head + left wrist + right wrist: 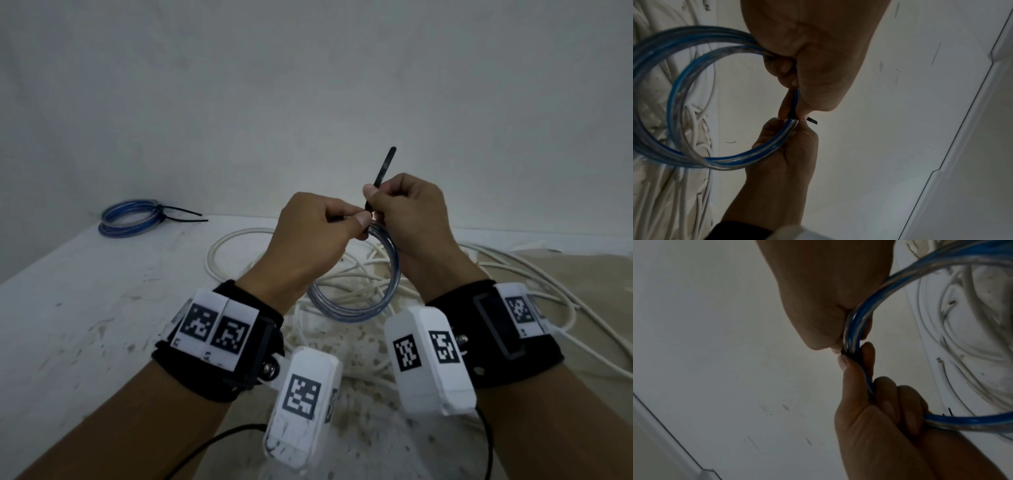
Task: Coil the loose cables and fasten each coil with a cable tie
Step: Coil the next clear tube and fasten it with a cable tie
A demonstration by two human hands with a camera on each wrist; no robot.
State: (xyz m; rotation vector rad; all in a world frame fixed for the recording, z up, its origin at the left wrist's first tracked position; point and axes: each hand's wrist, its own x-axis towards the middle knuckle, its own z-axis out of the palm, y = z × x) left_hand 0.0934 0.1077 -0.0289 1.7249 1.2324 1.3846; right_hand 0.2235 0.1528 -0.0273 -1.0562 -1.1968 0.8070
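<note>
A pale, stained table [85,308] carries a heap of loose white cables [359,274] across its middle and right side. At its far left corner lies a blue cable coil [128,219], already bound with black ties. Above the heap, both hands hold a second blue and clear coil [356,305] in the air. The left hand [308,236] is curled round the coil's top, thumb and forefinger pinching it. The right hand [411,219] pinches a black cable tie [383,171] at that same spot, its free tail sticking upward.
</note>
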